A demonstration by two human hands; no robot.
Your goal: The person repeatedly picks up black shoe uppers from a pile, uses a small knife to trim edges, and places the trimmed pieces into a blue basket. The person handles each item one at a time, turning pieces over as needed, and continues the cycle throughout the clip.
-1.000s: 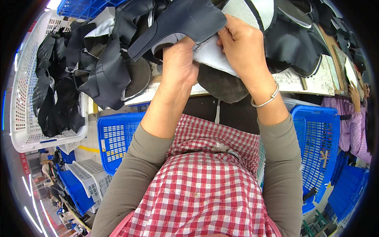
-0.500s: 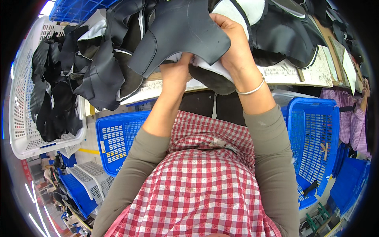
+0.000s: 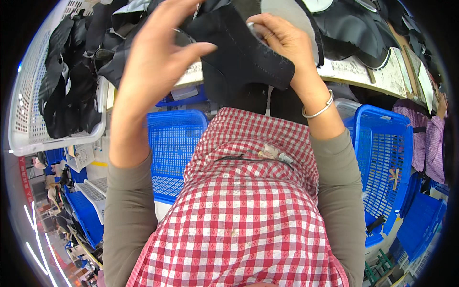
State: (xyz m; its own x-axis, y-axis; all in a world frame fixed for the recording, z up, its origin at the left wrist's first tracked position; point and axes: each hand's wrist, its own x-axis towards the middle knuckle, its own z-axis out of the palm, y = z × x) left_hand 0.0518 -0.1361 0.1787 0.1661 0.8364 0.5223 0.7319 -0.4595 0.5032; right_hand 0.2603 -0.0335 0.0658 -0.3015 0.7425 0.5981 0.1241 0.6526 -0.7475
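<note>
A black shoe upper (image 3: pixel 239 52) with a stitched seam hangs over the near edge of the worktable. My right hand (image 3: pixel 284 40) pinches its right edge between thumb and fingers; a bit of white shows at the fingertips. Off to the left of the upper, my left hand (image 3: pixel 160 57) is raised, slightly blurred, its thumb apart from the fingers and nothing visible in it. Its fingertips lie near the top of the picture, beside more dark pieces. Behind my right hand lies a piece with a pale grey lining (image 3: pixel 287 16).
The pale worktable (image 3: pixel 342 71) carries more black uppers (image 3: pixel 354 36) at the right. A white basket (image 3: pixel 19 119) at the left holds several black pieces. Blue baskets stand below, one left (image 3: pixel 177 138) and one right (image 3: pixel 382 119). A person in a checked sleeve (image 3: pixel 432 143) is at far right.
My left hand has let go of the black upper and swung up and left. The upper has turned in my right hand and now hangs lower, its darker face showing.
</note>
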